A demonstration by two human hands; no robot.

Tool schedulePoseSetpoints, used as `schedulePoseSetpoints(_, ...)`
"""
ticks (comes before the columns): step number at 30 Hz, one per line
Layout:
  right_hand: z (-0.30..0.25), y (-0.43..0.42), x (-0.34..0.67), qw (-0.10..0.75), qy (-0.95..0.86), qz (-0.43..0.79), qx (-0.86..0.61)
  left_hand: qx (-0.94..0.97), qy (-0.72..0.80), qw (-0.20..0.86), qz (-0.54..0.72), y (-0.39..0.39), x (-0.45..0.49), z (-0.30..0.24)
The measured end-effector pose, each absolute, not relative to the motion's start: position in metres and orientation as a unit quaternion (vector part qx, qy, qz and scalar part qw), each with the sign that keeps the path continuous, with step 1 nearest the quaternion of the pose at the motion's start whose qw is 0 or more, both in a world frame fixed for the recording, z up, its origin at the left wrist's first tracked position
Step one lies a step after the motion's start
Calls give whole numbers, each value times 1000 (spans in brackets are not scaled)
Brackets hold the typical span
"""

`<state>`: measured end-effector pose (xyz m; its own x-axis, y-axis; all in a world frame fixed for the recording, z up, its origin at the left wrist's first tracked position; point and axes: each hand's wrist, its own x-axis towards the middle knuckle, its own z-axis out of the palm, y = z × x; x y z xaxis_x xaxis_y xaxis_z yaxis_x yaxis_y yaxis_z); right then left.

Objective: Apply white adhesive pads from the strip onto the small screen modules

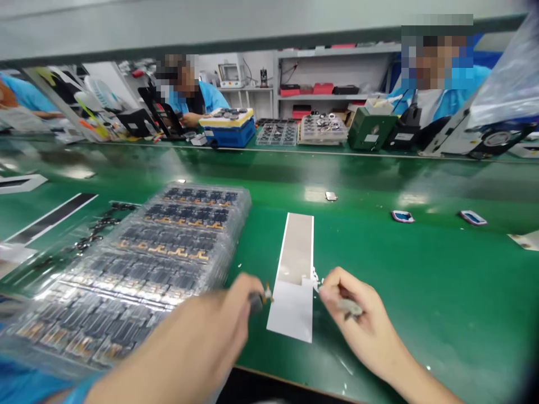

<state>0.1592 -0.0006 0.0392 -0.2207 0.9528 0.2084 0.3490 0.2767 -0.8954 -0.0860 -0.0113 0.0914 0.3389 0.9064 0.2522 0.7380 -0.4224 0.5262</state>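
Observation:
My left hand (210,325), blurred, is closed on a small dark electronic part with an orange flex tail (266,294). It is held just left of a paper strip (290,311), grey-beige in its upper part and white below. My right hand (357,314) is closed in a pinch at the strip's right edge. A slim grey object (349,307) shows between its fingers; its kind cannot be made out. Small white scraps (316,279) lie by the right fingertips. To the left, a stack of clear plastic trays (242,216) holds rows of similar dark parts with orange tails.
A green table (442,297) spans the view. Two small blue-centred pieces (403,216) and a silver piece (331,196) lie beyond my hands. Left stands a strip with a dark band (54,216). Across the bench are a blue box (231,134) and people in blue.

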Motion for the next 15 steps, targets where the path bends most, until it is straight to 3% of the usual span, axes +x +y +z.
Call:
schedulePoseSetpoints(3, 41, -10, 155, 441, -730, 322, -411, 859, 432, 197, 189, -45, -65, 72)
schedulePoseSetpoints(6, 34, -11, 157, 459, -781, 227, -358, 812, 448, 301, 220, -36, -45, 47)
schedulePoseSetpoints(10, 21, -5, 161, 414, -833, 97, -355, 722, 458, 430, 292, -11, -25, 18)
schedulePoseSetpoints(15, 11, 0, 158, 378, -830, 84, -401, 671, 466, 470, 334, -7, -19, -2)
